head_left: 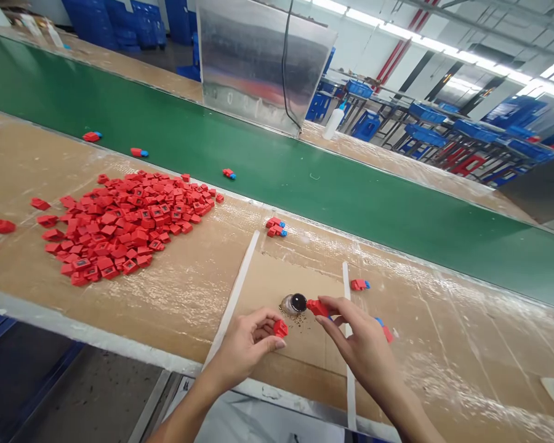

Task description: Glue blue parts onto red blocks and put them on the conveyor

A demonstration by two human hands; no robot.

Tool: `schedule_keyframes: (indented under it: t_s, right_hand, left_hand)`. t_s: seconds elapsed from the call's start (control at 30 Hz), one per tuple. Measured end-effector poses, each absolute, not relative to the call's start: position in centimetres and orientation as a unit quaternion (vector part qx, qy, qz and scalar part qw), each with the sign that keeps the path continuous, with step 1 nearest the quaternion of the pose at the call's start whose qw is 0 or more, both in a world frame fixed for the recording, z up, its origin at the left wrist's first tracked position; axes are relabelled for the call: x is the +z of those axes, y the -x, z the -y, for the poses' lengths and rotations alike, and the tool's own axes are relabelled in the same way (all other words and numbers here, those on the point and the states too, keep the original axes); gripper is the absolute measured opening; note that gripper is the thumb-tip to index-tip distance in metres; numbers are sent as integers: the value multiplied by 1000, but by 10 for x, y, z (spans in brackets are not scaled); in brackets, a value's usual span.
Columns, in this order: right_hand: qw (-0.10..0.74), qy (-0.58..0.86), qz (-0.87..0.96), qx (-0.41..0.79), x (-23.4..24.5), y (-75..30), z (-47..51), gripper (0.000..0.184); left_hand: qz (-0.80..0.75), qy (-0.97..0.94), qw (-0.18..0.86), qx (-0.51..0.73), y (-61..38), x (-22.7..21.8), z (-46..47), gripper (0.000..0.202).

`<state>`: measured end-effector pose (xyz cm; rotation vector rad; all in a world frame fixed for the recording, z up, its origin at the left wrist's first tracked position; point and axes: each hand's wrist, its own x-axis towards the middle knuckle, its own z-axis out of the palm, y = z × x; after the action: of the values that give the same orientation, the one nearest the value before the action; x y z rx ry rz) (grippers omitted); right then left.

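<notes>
Between thumb and fingers, my left hand point(244, 344) pinches a small red plastic block point(281, 328) with an opening in one face. My right hand point(362, 332) grips a red and blue plastic piece point(317, 307), its red end pointing left toward a small glass jar point(298, 302). That red end is close beside the jar's dark mouth; whether they touch I cannot tell. Dark specks lie around the jar on a cardboard sheet point(268, 277). Just behind my right hand, another red and blue piece point(386, 332) is partly hidden.
A big pile of red blocks point(129, 221) spreads over the bench at left. Red and blue pairs point(276, 227) lie beyond the jar, and one piece point(360, 285) at right. A green conveyor belt point(397, 221) crosses behind, carrying a few pieces. A metal box point(263, 67) and white bottle point(335, 121) stand past it.
</notes>
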<state>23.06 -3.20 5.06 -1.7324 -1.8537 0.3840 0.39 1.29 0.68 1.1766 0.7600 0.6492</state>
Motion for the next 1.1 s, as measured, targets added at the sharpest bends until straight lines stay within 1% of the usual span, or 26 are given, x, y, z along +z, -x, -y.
schedule_keyframes:
  t_s: [0.1, 0.3, 0.67, 1.1]
  right_hand:
    - [274, 639, 708, 126, 50, -228, 29, 18]
    - [268, 608, 738, 118, 50, -224, 24, 18]
    - [261, 601, 747, 115, 51, -223, 23, 15]
    - [266, 602, 746, 99, 50, -223, 24, 16]
  left_hand:
    - [-348, -539, 712, 286, -5, 8, -12, 15]
    - [-348, -545, 710, 281, -5, 11, -11, 14]
    - [-334, -529, 725, 290, -4, 12, -11, 10]
    - [-314, -457, 779, 293, 0, 7, -6, 20]
